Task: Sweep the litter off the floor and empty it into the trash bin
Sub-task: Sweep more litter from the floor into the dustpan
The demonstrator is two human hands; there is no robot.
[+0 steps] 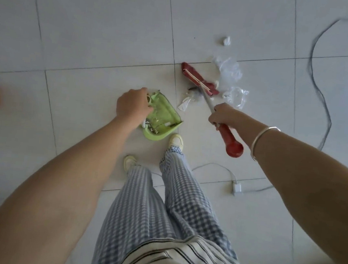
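- left hand (132,104): fingers curled over top of the handle of the green dustpan (164,114), gripping it; fingertips mostly hidden behind knuckles.
- dustpan stands on tiled floor (93,28), just ahead of the forward pale shoe (176,140), mouth toward the broom side. A few small scraps lie inside the pan.
- right hand (225,115): closed round the broom (229,137) where the metal shaft meets the red grip. Silver bracelet (261,138) on that wrist.
- red broom head (197,78) down on floor, ahead & right of dustpan, apart from it.
- litter: grey-white scraps (187,100) btwn dustpan & broom head, right by the shaft.
- clear plastic wrap (230,70) bunched against far side of broom head; 2nd clear piece (236,95) just beside head's near end.
- crumpled white paper (226,40) farther out, apart from the rest.
- grey cable (316,60) loops along right side of floor.
- white charger (236,189) w/ thin cord lies nr the legs, right of checked trousers (175,196).
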